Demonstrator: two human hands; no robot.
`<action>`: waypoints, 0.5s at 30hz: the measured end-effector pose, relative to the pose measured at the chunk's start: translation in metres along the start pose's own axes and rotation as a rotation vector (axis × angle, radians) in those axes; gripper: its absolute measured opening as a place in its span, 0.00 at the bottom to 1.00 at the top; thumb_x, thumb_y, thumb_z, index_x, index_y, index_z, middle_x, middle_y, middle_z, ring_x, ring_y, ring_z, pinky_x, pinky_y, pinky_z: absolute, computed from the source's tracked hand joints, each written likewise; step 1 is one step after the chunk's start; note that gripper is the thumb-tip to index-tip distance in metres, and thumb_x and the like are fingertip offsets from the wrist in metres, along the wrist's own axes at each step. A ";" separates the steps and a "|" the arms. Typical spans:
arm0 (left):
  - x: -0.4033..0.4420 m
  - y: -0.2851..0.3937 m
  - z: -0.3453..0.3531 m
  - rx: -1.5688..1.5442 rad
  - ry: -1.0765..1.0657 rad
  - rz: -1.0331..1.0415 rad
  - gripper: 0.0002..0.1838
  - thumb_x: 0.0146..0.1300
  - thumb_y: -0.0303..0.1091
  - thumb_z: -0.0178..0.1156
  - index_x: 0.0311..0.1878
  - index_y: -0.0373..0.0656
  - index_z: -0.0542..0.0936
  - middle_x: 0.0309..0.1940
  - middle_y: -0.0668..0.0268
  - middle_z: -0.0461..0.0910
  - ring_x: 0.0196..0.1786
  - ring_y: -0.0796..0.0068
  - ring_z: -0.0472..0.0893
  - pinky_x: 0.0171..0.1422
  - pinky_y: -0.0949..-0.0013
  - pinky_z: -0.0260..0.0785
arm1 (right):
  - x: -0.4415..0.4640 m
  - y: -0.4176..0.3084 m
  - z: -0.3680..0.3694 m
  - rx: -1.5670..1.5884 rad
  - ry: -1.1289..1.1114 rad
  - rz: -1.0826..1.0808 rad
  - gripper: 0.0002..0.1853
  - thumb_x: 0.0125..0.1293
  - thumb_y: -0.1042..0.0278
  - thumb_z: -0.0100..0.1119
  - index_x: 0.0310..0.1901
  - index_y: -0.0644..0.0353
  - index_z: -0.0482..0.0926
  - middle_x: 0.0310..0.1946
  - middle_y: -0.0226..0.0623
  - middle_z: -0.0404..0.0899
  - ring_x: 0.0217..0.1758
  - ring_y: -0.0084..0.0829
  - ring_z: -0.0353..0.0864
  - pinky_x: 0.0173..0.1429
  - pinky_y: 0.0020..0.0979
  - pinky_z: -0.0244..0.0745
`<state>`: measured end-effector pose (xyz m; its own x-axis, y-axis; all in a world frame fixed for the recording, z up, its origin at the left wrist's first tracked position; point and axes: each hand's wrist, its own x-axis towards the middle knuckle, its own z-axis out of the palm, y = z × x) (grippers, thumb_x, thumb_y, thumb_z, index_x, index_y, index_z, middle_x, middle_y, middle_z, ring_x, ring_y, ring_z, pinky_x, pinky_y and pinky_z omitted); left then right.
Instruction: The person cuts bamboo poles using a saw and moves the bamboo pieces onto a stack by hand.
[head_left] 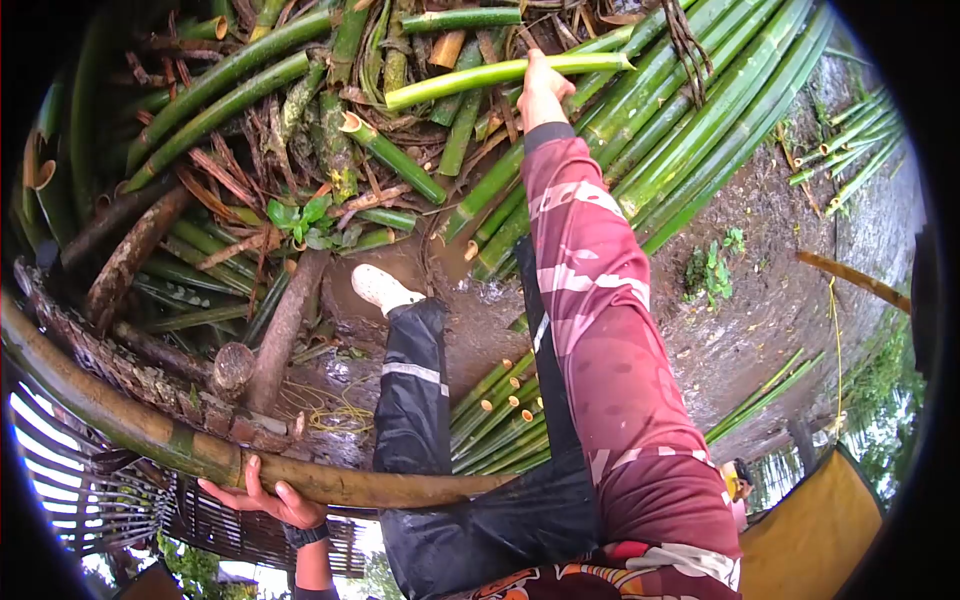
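Observation:
My right hand [543, 92] reaches far forward and is closed around a light green bamboo piece [455, 83], which lies roughly crosswise over the bamboo pile. At the lower left, my left hand [268, 498] rests against the underside of a thick brown bamboo pole [335, 484]. Its fingers are spread, with some fingertips touching the pole, and a dark watch is on the wrist. Beneath and beyond my right hand lie long green bamboo poles [680, 105]. A short cut bamboo piece [395, 158] lies below the light green one.
Cut bamboo and dry sheaths pile up on the left, beside a log [287, 335] and a cut stump [233, 366]. Thin bamboo [510, 420] lies near my legs. My white boot [380, 288] stands on muddy ground. A yellow-brown tarp [815, 530] hangs at the lower right.

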<state>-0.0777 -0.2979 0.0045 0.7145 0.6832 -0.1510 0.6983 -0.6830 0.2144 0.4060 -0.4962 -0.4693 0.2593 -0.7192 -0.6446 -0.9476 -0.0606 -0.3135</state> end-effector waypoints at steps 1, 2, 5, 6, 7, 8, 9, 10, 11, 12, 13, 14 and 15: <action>0.000 -0.001 -0.001 0.005 0.000 -0.005 0.27 0.76 0.51 0.47 0.67 0.42 0.75 0.85 0.45 0.34 0.85 0.42 0.46 0.84 0.36 0.47 | 0.004 0.006 0.004 0.137 -0.086 -0.014 0.57 0.47 0.48 0.84 0.72 0.67 0.59 0.67 0.56 0.73 0.64 0.49 0.79 0.71 0.49 0.74; -0.001 -0.002 -0.001 0.017 0.003 -0.005 0.27 0.77 0.51 0.48 0.67 0.42 0.76 0.85 0.46 0.34 0.85 0.44 0.48 0.84 0.39 0.49 | 0.002 0.007 0.009 0.184 -0.098 0.048 0.57 0.50 0.54 0.82 0.74 0.68 0.54 0.65 0.54 0.76 0.62 0.47 0.81 0.70 0.46 0.74; 0.000 -0.001 0.003 -0.119 0.033 -0.025 0.26 0.77 0.52 0.47 0.65 0.44 0.77 0.85 0.41 0.35 0.86 0.36 0.38 0.84 0.29 0.39 | -0.011 0.019 -0.004 0.538 -0.358 -0.026 0.39 0.57 0.66 0.77 0.67 0.71 0.69 0.62 0.44 0.79 0.56 0.40 0.82 0.66 0.43 0.76; -0.002 -0.004 0.002 -0.079 0.035 -0.018 0.26 0.77 0.53 0.47 0.64 0.44 0.78 0.85 0.41 0.36 0.86 0.36 0.38 0.84 0.29 0.38 | -0.021 0.017 -0.009 0.570 -0.329 -0.002 0.36 0.58 0.67 0.77 0.65 0.71 0.72 0.59 0.44 0.80 0.55 0.40 0.82 0.64 0.43 0.77; -0.004 -0.006 0.003 -0.089 0.050 -0.019 0.26 0.77 0.53 0.47 0.64 0.44 0.78 0.85 0.41 0.36 0.86 0.36 0.38 0.84 0.29 0.38 | -0.031 0.013 -0.014 0.599 -0.298 0.025 0.32 0.58 0.68 0.76 0.63 0.71 0.74 0.56 0.44 0.81 0.53 0.40 0.82 0.62 0.43 0.79; -0.006 -0.007 0.003 -0.089 0.048 -0.027 0.26 0.77 0.53 0.47 0.64 0.44 0.78 0.85 0.41 0.36 0.86 0.36 0.39 0.84 0.30 0.38 | -0.034 0.001 -0.017 0.607 -0.352 0.050 0.31 0.59 0.70 0.74 0.63 0.71 0.74 0.48 0.41 0.82 0.47 0.40 0.83 0.53 0.42 0.83; -0.006 -0.007 0.002 -0.091 0.040 -0.032 0.26 0.77 0.53 0.47 0.64 0.44 0.79 0.85 0.41 0.37 0.86 0.36 0.40 0.84 0.30 0.38 | -0.064 -0.037 -0.027 0.684 -0.424 0.017 0.29 0.61 0.72 0.72 0.62 0.68 0.74 0.45 0.40 0.82 0.44 0.40 0.83 0.49 0.40 0.84; -0.005 -0.007 0.000 -0.038 0.025 -0.012 0.27 0.77 0.54 0.49 0.64 0.42 0.78 0.86 0.47 0.36 0.86 0.45 0.43 0.84 0.42 0.49 | -0.099 -0.081 -0.044 0.759 -0.487 -0.013 0.27 0.62 0.74 0.71 0.62 0.66 0.75 0.43 0.39 0.82 0.42 0.40 0.83 0.44 0.39 0.84; -0.004 -0.006 -0.001 -0.044 0.024 -0.003 0.27 0.77 0.54 0.49 0.64 0.42 0.78 0.86 0.47 0.36 0.86 0.45 0.43 0.84 0.42 0.49 | -0.120 -0.116 -0.058 0.816 -0.582 -0.055 0.24 0.64 0.73 0.69 0.61 0.65 0.75 0.43 0.39 0.82 0.42 0.39 0.84 0.44 0.39 0.84; -0.003 -0.005 0.001 -0.090 0.035 -0.012 0.27 0.77 0.55 0.49 0.63 0.42 0.79 0.86 0.46 0.36 0.86 0.45 0.42 0.84 0.41 0.48 | -0.141 -0.154 -0.070 0.860 -0.707 -0.146 0.22 0.66 0.71 0.68 0.60 0.64 0.76 0.43 0.39 0.83 0.42 0.38 0.84 0.44 0.39 0.84; -0.003 -0.005 0.003 -0.134 0.042 -0.027 0.27 0.77 0.55 0.49 0.63 0.42 0.79 0.86 0.46 0.36 0.87 0.44 0.41 0.85 0.40 0.46 | -0.160 -0.191 -0.080 0.886 -0.844 -0.265 0.20 0.67 0.69 0.66 0.59 0.64 0.77 0.43 0.40 0.84 0.42 0.38 0.85 0.43 0.39 0.84; -0.004 -0.009 0.003 -0.094 0.044 -0.002 0.28 0.77 0.56 0.49 0.62 0.42 0.79 0.85 0.46 0.37 0.87 0.43 0.40 0.85 0.38 0.44 | -0.173 -0.217 -0.092 0.878 -0.945 -0.380 0.18 0.69 0.68 0.65 0.58 0.63 0.77 0.44 0.40 0.85 0.42 0.37 0.85 0.43 0.38 0.83; -0.006 -0.010 0.002 -0.095 0.025 0.003 0.28 0.77 0.56 0.49 0.62 0.42 0.79 0.85 0.46 0.37 0.87 0.43 0.40 0.85 0.38 0.44 | -0.178 -0.238 -0.102 0.846 -1.017 -0.504 0.17 0.71 0.66 0.64 0.57 0.62 0.78 0.44 0.40 0.85 0.42 0.36 0.86 0.42 0.38 0.83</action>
<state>-0.0893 -0.2959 0.0011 0.7146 0.6880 -0.1264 0.6879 -0.6584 0.3053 0.5657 -0.4244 -0.2084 0.8942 0.0821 -0.4401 -0.4131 0.5305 -0.7403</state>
